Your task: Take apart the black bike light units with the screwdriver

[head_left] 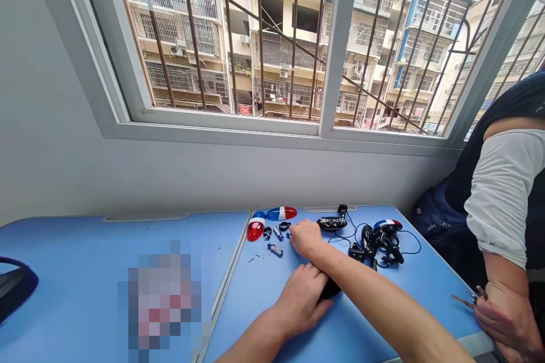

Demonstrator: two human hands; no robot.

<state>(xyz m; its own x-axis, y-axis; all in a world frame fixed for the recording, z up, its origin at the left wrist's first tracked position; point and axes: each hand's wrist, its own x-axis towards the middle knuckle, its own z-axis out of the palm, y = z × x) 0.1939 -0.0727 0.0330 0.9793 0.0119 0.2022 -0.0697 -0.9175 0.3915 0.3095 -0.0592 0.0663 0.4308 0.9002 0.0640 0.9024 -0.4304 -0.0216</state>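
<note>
Bench edge: a black curved object [15,289] lies at the far left of the blue bench [76,244]; beside it, a blurred patch [162,300] hides whatever lies there.

Loose parts: two red-and-blue lamp covers [272,215] sit at the back, with small batteries [275,249] and tiny screws [258,257] in front of them.

Left grip [300,303]: fingers curled over a black plastic shell [330,290], pressed closed on it, just under the right wrist.

Right grip [306,238]: fingers bunched together just beside the batteries; whether it pinches anything is hidden, so I cannot tell.

Wired parts: right of that grip, a black lamp housing [331,223], black clamps [380,245] and thin cables [411,235] lie in a tangle.

Far right: a nearby person's hand [506,317] rests by the bench corner, next to a small metal tool [466,298].
</note>
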